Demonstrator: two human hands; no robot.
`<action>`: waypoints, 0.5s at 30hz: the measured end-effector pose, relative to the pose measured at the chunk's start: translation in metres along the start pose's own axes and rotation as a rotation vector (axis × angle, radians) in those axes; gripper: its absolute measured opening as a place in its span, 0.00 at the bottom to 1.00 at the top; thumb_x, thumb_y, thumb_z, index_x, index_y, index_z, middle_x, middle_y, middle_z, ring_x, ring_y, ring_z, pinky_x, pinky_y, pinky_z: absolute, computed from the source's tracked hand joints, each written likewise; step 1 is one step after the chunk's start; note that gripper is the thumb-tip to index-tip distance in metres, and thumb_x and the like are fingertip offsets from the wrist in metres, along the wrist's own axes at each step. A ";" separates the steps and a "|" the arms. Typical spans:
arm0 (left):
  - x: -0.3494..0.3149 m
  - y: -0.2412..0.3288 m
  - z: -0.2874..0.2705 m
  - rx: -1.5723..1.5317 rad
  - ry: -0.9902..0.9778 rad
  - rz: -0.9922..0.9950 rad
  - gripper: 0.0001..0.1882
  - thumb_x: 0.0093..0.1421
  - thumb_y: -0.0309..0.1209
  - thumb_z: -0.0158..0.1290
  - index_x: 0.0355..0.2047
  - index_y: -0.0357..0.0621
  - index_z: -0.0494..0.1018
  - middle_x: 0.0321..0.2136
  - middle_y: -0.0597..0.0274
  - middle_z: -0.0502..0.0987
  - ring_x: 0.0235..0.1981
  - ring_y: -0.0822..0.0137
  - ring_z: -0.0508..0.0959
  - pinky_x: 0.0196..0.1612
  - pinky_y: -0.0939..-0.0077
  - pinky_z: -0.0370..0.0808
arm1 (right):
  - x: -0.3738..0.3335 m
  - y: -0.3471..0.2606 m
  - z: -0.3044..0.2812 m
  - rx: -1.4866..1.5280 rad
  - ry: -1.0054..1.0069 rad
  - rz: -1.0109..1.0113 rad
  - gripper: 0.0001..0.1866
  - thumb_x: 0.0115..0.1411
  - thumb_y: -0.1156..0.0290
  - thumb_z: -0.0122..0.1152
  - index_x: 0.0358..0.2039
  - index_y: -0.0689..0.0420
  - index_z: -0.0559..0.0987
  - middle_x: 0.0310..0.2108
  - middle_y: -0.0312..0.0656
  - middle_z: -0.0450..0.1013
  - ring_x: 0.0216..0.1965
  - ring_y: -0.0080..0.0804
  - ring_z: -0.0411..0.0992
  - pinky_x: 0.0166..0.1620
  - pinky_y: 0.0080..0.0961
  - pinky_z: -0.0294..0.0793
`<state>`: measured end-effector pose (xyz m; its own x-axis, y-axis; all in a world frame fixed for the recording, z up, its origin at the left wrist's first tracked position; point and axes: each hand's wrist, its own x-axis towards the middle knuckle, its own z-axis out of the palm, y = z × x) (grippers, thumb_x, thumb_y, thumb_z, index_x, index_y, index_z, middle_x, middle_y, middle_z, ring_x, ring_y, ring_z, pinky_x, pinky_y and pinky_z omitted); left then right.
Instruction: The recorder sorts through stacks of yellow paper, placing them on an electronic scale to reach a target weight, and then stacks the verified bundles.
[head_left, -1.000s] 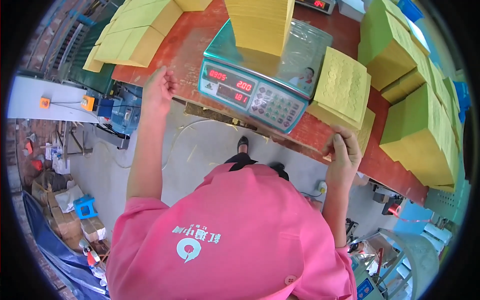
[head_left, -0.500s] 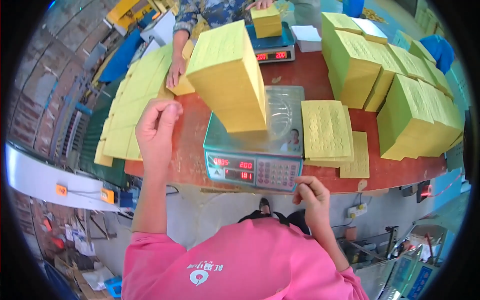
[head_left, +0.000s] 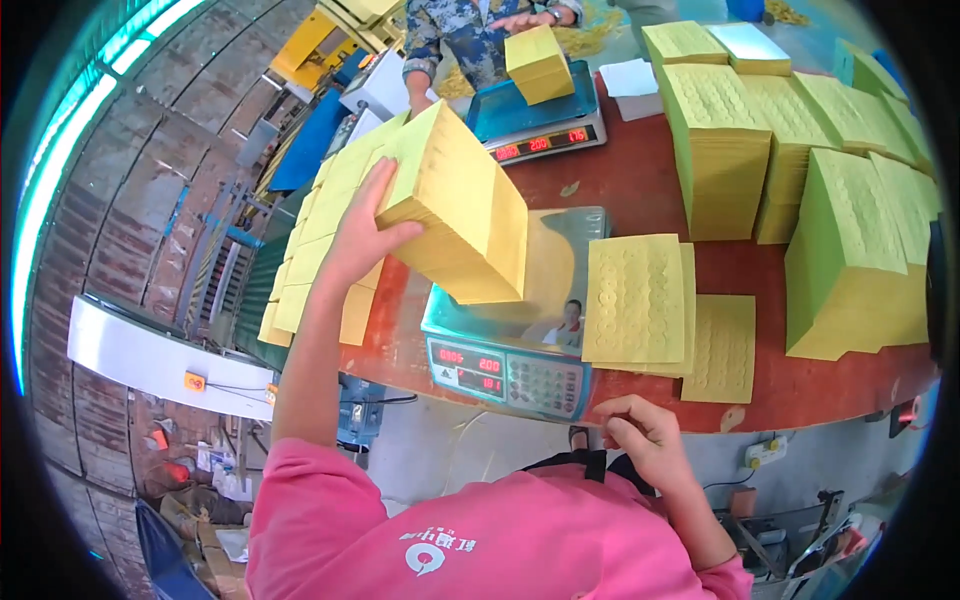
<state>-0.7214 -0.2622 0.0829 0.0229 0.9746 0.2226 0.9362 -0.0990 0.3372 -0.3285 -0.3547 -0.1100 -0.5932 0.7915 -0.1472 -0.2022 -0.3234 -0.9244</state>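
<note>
A tall stack of yellow paper sheets (head_left: 455, 215) stands tilted leftward over the left part of a digital scale (head_left: 470, 320) with a lit red display. My left hand (head_left: 362, 235) presses against the stack's left side, thumb on the near face and fingers along the far edge. At the table's front edge, just right of the scale, my right hand (head_left: 648, 438) hangs with curled fingers and nothing visible in them. A low pile of embossed yellow sheets (head_left: 640, 300) lies beside the scale, close to that hand. One more yellow sheet pile (head_left: 720, 350) is partly under it.
Tall yellow paper stacks (head_left: 720, 160) crowd the right side of the red table (head_left: 620, 200); more stacks (head_left: 315, 235) line the left. Across the table a person in camouflage (head_left: 455, 40) has one hand near a smaller stack (head_left: 538, 65) on a second scale (head_left: 550, 135).
My left hand has moved from beside the stack onto its side, and the stack now leans. The co-worker's arm has drawn back from the left stacks. My view has shifted.
</note>
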 end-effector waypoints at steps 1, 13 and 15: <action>-0.002 0.000 0.001 0.002 -0.006 -0.017 0.50 0.50 0.38 0.63 0.67 0.35 0.50 0.68 0.51 0.53 0.70 0.59 0.51 0.69 0.68 0.48 | 0.000 -0.005 -0.004 0.008 -0.006 0.006 0.09 0.62 0.79 0.51 0.42 0.63 0.77 0.29 0.35 0.74 0.29 0.18 0.71 0.35 0.18 0.74; 0.000 -0.014 0.008 0.123 0.051 0.107 0.44 0.55 0.43 0.60 0.66 0.37 0.54 0.65 0.48 0.57 0.68 0.54 0.55 0.68 0.66 0.51 | 0.018 -0.013 0.034 0.064 -0.079 0.025 0.09 0.63 0.79 0.50 0.42 0.65 0.76 0.28 0.36 0.73 0.30 0.19 0.70 0.35 0.18 0.71; -0.001 -0.013 0.009 0.164 0.093 0.161 0.44 0.56 0.45 0.60 0.66 0.37 0.54 0.65 0.46 0.58 0.67 0.54 0.56 0.68 0.65 0.52 | 0.026 -0.009 0.050 0.011 -0.086 0.029 0.10 0.63 0.79 0.50 0.43 0.65 0.76 0.29 0.35 0.73 0.30 0.19 0.69 0.36 0.18 0.72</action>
<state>-0.7308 -0.2604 0.0701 0.1515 0.9254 0.3475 0.9677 -0.2106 0.1389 -0.3810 -0.3576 -0.0877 -0.6638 0.7341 -0.1429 -0.1922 -0.3521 -0.9160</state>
